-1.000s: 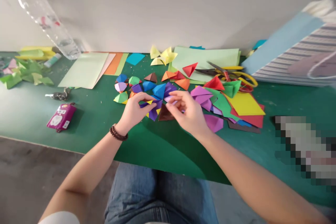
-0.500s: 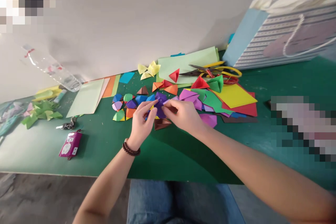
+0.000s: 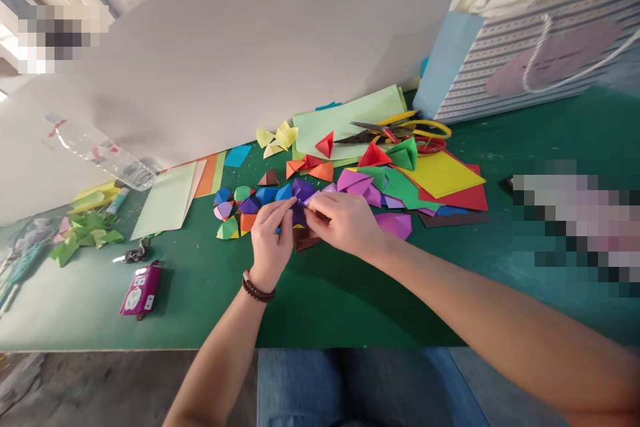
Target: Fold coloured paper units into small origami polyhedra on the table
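Note:
Both hands meet over a cluster of folded paper pieces on the green table. My left hand (image 3: 273, 237), with a dark beaded bracelet at the wrist, pinches one side of a purple folded paper piece (image 3: 299, 215). From the other side my right hand (image 3: 345, 221) grips the same piece between thumb and fingers. Much of it is hidden by the fingers. Small multicoloured folded pieces (image 3: 249, 205) lie left of my left hand. A brown folded piece (image 3: 305, 240) sits just below the fingertips. Pink-purple folded pieces (image 3: 357, 183) lie behind my right hand.
Yellow-handled scissors (image 3: 425, 128) rest on pale green sheets (image 3: 345, 117) at the back. Yellow paper (image 3: 443, 175) tops a stack at right. A striped paper bag (image 3: 505, 57) stands behind. At left are a plastic bottle (image 3: 105, 153), keys (image 3: 136, 252) and a magenta packet (image 3: 141, 290).
My view has shifted a little, so the table items sit differently in the picture. Both hands stay together on the purple piece, which now shows less between the fingers.

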